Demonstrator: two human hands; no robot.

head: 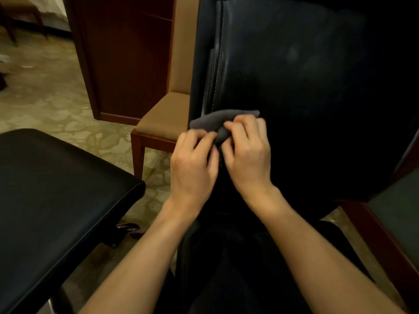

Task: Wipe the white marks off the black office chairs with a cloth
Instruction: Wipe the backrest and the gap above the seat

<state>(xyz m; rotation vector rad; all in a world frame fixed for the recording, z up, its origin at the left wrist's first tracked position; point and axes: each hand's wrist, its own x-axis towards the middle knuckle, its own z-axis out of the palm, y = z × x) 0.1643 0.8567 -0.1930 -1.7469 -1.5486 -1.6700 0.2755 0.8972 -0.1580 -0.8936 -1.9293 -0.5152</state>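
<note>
Cloth [221, 123] — grey and bunched — sits mid-frame against the black office chair back [317, 87], where faint pale smudges show upper right. Your left hand [192, 164] and right hand [247, 152] both pinch it, fingers curled. Another black chair seat [56, 189] fills the lower left — a tan wooden chair [163, 123] stands behind.

Leather-look black upholstery, matt grey cloth, polished reddish wood.

The black chair back [306, 75] looks like smooth leather or vinyl with a soft sheen, pale stitching down its left edge and faint whitish smears, though blur dulls them. Against it, the grey cloth [217, 123] looks soft and matt. Left of it, a tan fabric seat [165, 118] sits in glossy wood; farther left a black seat [56, 182] shines smoothly over patterned carpet [45, 98].
</note>
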